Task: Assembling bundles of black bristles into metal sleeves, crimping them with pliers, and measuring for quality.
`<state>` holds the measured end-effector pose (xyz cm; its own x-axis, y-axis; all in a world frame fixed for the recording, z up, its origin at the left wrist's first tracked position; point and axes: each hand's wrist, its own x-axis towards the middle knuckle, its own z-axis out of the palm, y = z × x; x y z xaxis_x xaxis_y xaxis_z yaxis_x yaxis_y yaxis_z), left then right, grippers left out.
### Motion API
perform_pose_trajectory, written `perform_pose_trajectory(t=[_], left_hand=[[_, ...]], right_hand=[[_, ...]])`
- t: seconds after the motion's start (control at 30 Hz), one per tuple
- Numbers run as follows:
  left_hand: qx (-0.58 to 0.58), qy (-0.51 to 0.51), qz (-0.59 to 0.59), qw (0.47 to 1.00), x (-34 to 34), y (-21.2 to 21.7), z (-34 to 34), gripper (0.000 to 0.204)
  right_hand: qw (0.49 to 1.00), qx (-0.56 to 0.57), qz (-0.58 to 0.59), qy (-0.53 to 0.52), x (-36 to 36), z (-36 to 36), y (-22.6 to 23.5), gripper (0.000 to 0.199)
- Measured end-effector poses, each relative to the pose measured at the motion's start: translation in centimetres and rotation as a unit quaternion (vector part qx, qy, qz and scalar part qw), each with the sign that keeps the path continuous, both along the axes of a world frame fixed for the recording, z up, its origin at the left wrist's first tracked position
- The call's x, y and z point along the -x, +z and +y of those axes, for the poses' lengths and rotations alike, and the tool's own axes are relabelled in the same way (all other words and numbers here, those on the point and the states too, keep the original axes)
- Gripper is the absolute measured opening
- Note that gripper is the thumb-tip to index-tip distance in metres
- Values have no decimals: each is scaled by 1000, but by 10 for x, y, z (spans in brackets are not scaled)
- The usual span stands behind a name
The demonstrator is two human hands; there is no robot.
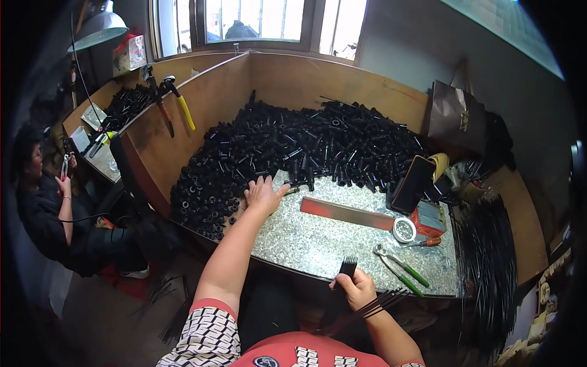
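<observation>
My left hand is stretched out at the front edge of a large heap of short black tubular parts. Its fingers are apart, with the thumb out to the right beside a few loose pieces; nothing shows in its grip. Nearer to me, over the table's front edge, my right hand is closed round a bundle of thin black rods. Their ends stand up in a row above the thumb, and their long tails run out below the hand past the wrist.
On the speckled tabletop lie a flat metal bar, green-handled pliers and a small round dish. A phone stands behind. Long black rods hang at the right. Beyond a wooden partition, another person holds pliers.
</observation>
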<state>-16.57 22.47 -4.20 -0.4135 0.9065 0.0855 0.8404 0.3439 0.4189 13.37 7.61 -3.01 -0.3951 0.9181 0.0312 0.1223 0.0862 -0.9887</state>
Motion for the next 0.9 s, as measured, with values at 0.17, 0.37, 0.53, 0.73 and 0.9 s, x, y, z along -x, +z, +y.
perform_pose_trajectory(t=[0.17,0.37,0.53,0.73,0.9], left_hand=[[-116,4,2,993,3,-1,-10,56],[-325,-149,-173,918,-29,27,-54,17],[-277,-207,-556,755,-98,24,-94,30],[-259,-204,-583,743,-136,16,-105,29],[-234,-200,-581,754,-144,16,-110,24]], right_hand=[[1000,-7,-14,-4,-3,-1,0,19],[998,-26,-55,12,-4,5,-1,19],[999,14,-29,11,-1,5,2,18],[1000,-4,-10,23,-1,2,0,17],[1000,9,-10,22,-1,-2,-1,17]])
